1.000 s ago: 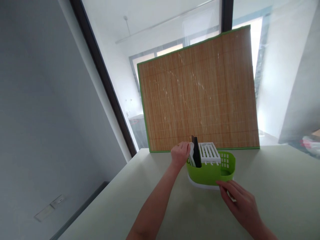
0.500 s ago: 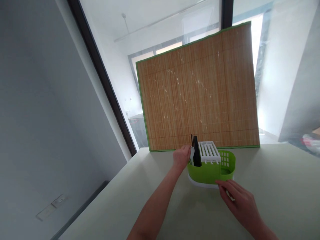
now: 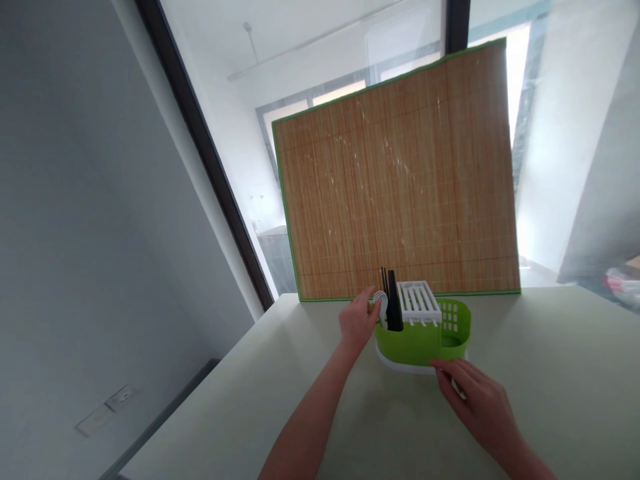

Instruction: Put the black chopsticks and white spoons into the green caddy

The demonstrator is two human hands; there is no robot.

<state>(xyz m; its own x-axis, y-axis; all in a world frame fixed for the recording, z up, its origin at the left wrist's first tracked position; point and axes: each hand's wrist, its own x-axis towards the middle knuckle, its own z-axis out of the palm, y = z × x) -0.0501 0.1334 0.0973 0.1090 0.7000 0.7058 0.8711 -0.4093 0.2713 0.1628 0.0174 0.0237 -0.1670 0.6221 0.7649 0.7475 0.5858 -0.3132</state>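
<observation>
A green utensil holder (image 3: 415,347) with a white base and a white slotted rack (image 3: 419,301) on top stands on the table. Several white spoons (image 3: 381,303) lean in its left end. Beside them rise a black-sheathed, knife-like piece (image 3: 395,303) and thin dark chopsticks (image 3: 384,277). My left hand (image 3: 357,320) is closed at the heads of the spoons, thumb in front; part of its grip is hidden. Low at the holder's front right, my right hand (image 3: 475,393) has its fingertips pinched against the lower edge.
Behind the holder a bamboo mat (image 3: 395,187) with green edging stands upright against a glass partition. The pale table (image 3: 310,380) reaches forward to it. A grey wall (image 3: 100,233) with a socket plate runs along the left.
My left hand has shifted slightly left, and its thumb now shows in front of the spoons. The spoon heads have moved a little left and fan out. My right hand stays in place.
</observation>
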